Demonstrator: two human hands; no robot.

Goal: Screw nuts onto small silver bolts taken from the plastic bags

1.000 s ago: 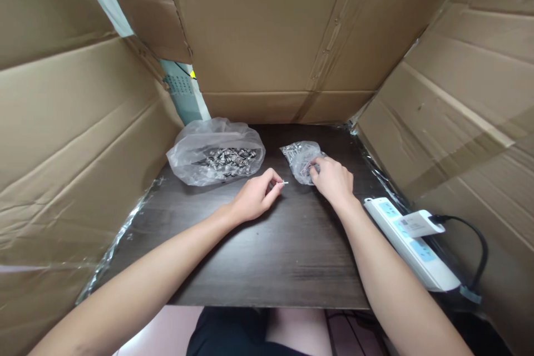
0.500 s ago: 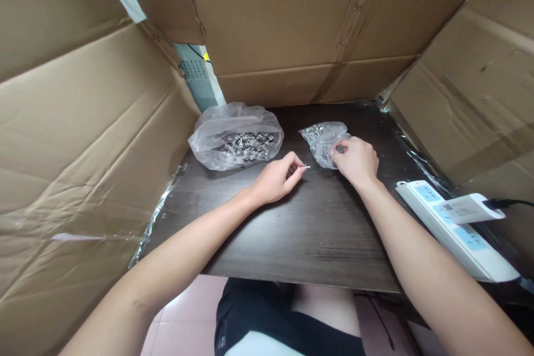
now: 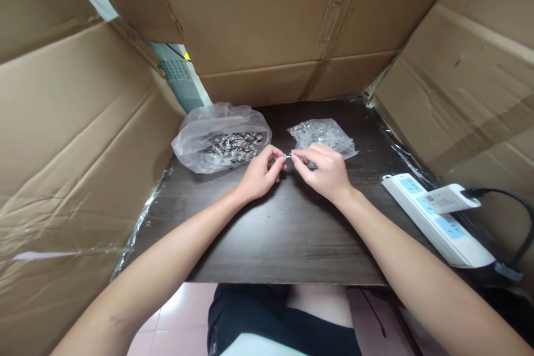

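Observation:
Above the middle of the dark table, my left hand (image 3: 261,173) pinches a small, thin metal pin (image 3: 287,156) between thumb and fingertips. Facing it from the right, my right hand (image 3: 326,171) has thumb and forefinger closed at the pin's other end. Whether a second small part sits in those right fingertips is too small to tell. Just behind my right hand lies a clear plastic bag (image 3: 323,132) with shiny metal pieces in it. To the left of my left hand, a larger open plastic bag (image 3: 194,144) holds a heap of small round metal parts (image 3: 238,146).
A white power strip (image 3: 442,222) with a plugged-in white adapter (image 3: 453,198) and black cable stands along the table's right side. Cardboard walls (image 3: 258,16) enclose the table (image 3: 267,250) at the left, back and right.
My right hand has left the clear bag and moved left to meet the pin in my left hand. The bag's mouth now lies flatter. The whole view has shifted slightly.

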